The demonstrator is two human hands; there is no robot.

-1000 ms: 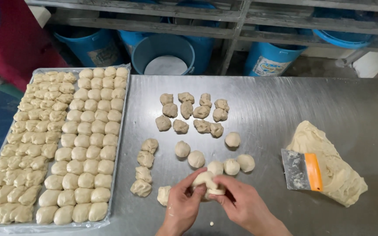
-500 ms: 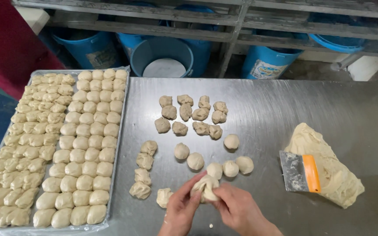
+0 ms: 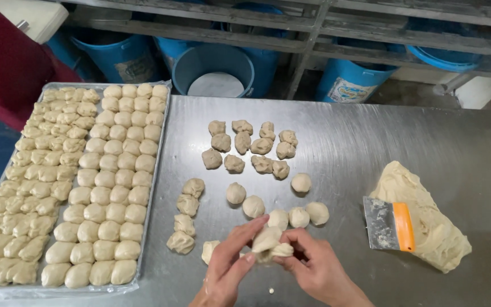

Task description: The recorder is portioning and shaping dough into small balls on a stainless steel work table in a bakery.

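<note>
Dough piece, pale and half folded, sits low at the middle of the steel table, pinched between both hands just above the surface. Far left, a metal tray holds close rows of shaped dough pieces, packed tight, likely to fit as many as possible. Beside the tray, a short column of lumpy dough portions lies near the left hand, whose fingers are closed on the piece's left edge. The right hand grips the other side with thumb and fingertips, so the piece is held from both ends. Behind them are darker filling lumps and rounded balls. Far right, an orange-handled scraper rests against a dough mass.
</note>
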